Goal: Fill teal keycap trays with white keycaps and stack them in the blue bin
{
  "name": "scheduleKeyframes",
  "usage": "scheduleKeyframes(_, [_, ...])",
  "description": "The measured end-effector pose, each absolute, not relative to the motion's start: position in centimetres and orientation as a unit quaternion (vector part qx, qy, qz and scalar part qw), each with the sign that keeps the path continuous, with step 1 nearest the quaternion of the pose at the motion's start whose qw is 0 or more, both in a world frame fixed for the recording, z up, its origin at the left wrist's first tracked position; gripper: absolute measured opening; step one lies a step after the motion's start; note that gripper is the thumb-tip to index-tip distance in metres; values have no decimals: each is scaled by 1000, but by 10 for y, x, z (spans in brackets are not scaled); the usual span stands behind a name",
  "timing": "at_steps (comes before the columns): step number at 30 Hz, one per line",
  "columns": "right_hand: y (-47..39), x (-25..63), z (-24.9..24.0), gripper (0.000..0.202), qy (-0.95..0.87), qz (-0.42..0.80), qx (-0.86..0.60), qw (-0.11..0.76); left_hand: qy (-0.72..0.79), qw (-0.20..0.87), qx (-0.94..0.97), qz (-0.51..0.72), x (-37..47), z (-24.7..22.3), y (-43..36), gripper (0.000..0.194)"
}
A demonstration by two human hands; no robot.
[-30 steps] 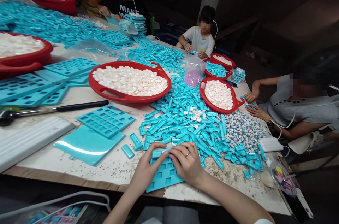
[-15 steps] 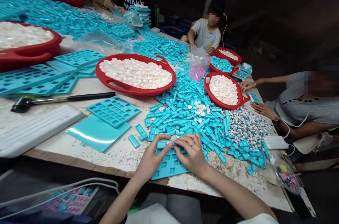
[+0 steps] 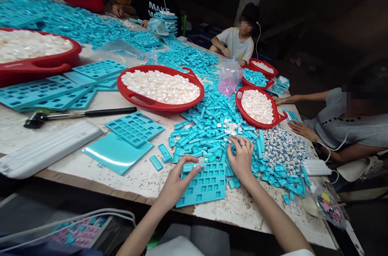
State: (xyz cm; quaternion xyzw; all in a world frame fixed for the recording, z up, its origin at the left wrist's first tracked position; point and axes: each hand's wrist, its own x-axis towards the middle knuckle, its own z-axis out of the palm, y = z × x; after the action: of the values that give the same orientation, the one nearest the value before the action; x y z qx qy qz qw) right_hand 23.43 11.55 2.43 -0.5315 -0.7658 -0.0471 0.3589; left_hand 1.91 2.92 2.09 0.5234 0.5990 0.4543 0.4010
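My left hand grips the left edge of a turquoise grid panel with rows of square openings. Under its thumb and fingers, a small turquoise oblong piece lies along the panel's upper left edge. Off the panel to the right, my right hand is over the near side of a heap of turquoise plastic pieces. Its fingers are bent and somewhat apart, with nothing visible between them. A few small white pieces lie on the heap just beyond its fingertips.
A red basin of white pieces stands beyond the panel, and a smaller red basin to the right. Left are another grid panel, a black-handled tool and a white bar. Co-workers sit around the table.
My right hand has left the panel and moved right and away from me to the heap. My left hand still holds the panel. The view has shifted slightly.
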Motion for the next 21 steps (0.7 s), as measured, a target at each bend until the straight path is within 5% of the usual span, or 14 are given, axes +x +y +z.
scheduleKeyframes(12, [129, 241, 17, 13, -745, -32, -573, 339, 603, 402, 525, 447, 20, 22, 29, 30])
scheduleKeyframes(21, [111, 225, 32, 15, -820, -70, -332, 462, 576, 443, 518, 451, 14, 17, 32, 35])
